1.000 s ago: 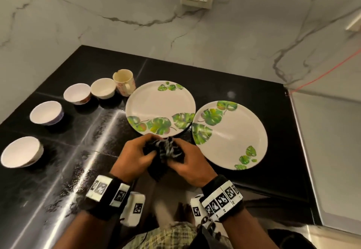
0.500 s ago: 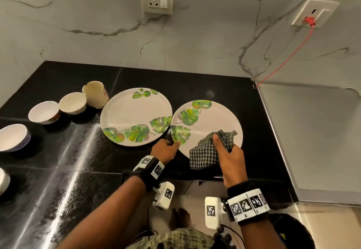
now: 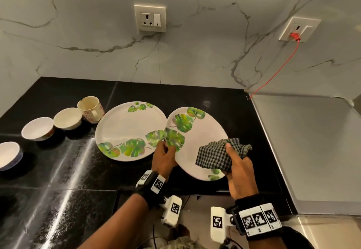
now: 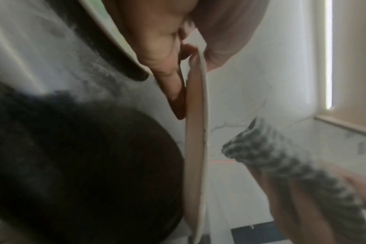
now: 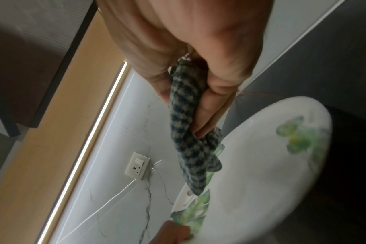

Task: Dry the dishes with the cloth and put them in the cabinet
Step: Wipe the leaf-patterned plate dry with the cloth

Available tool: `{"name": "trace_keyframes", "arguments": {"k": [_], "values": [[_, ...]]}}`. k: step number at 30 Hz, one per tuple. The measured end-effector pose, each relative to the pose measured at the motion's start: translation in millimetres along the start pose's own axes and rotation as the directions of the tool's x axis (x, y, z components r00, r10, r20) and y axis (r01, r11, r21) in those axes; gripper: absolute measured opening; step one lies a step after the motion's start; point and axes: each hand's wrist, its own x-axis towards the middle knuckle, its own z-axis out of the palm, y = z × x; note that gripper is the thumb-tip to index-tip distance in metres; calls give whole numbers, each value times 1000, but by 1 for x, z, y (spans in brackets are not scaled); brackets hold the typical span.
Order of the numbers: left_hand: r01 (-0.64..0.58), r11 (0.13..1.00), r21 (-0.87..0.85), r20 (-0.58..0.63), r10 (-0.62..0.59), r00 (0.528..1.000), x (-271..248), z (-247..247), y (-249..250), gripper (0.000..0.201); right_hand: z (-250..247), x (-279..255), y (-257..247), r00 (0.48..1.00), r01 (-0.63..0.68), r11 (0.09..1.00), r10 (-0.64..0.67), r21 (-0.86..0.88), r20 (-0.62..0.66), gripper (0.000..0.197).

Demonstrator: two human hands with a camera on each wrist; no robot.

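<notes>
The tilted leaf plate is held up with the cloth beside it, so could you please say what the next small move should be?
Probably wipe the cloth across the plate face: the left hand already holds its rim tilted, and the right hand has the cloth bunched there.

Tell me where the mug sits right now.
In the head view the mug stands upright on the black counter, left of centre, between a cream bowl on its left and the flat leaf-print plate on its right.
</notes>
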Motion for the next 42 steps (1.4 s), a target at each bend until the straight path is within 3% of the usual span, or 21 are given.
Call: {"name": "trace_keyframes", "arguments": {"k": [4,7,10,12,13,14,15,18,20,21,24,26,28,29,31,35,37,38,39,40,42], "values": [[-192,976,-99,-160,174,972,-17,-44,23,11,27,-6,-14,981,186,972,-174,-142,91,50],[-220,949,-224,-176,183,967,-35,-88,32,31,67,-20,-10,844,535,741,-448,-405,295,38],[-207,911,-358,-236,126,964,-61,-121,44,34,114,-37,16,594,795,490,-511,-357,622,48],[-242,887,-394,-312,118,943,-76,-135,46,36,142,-55,41,311,923,317,-282,-218,908,71],[-264,873,-409,-370,105,923,-82,-142,46,37,152,-66,54,152,978,162,-149,-128,977,78],[-283,855,-435,-425,82,902,-89,-148,46,38,160,-76,65,46,998,40,-42,-44,998,84],[-309,836,-453,-473,68,878,-96,-155,46,42,166,-87,75,2,1000,-7,25,-2,1000,91],[-421,824,-379,-610,120,783,-114,-180,46,45,184,-107,92,-61,998,11,17,61,998,78],[-474,856,-204,-675,228,702,-126,-199,43,40,199,-106,100,-124,989,-81,-27,121,992,71],[-486,865,-128,-707,264,656,-132,-208,40,39,210,-102,101,-125,988,-97,-46,120,991,70],[-471,880,55,-769,338,543,-157,-229,38,37,243,-77,101,38,998,53,-201,-28,979,63],[-475,876,84,-784,352,511,-172,-235,37,38,258,-63,101,170,979,155,-248,-134,954,68],[-473,875,104,-798,357,486,-180,-237,32,39,268,-69,107,230,947,276,-220,-166,948,74],[-472,875,109,-812,352,465,-181,-239,30,39,271,-81,110,207,929,345,-197,-130,958,74],[-483,867,123,-833,355,425,-179,-239,30,37,272,-117,115,54,920,393,-155,11,987,71],[-584,809,70,-850,355,389,-180,-244,38,32,258,-172,129,-360,897,244,-83,369,929,64],[-625,778,56,-858,358,369,-182,-249,38,32,257,-169,126,-482,864,128,-69,487,874,60],[-631,773,73,-853,376,361,-184,-251,37,32,261,-161,120,-492,866,65,-68,496,868,59],[-630,771,95,-850,392,351,-185,-252,36,33,265,-149,114,-454,889,34,-79,457,888,59],[-622,774,116,-848,403,344,-188,-251,36,35,270,-136,109,-365,927,47,-108,372,925,60],[-605,784,140,-858,401,321,-190,-248,36,37,279,-105,99,-123,979,140,-179,149,976,61]]}}
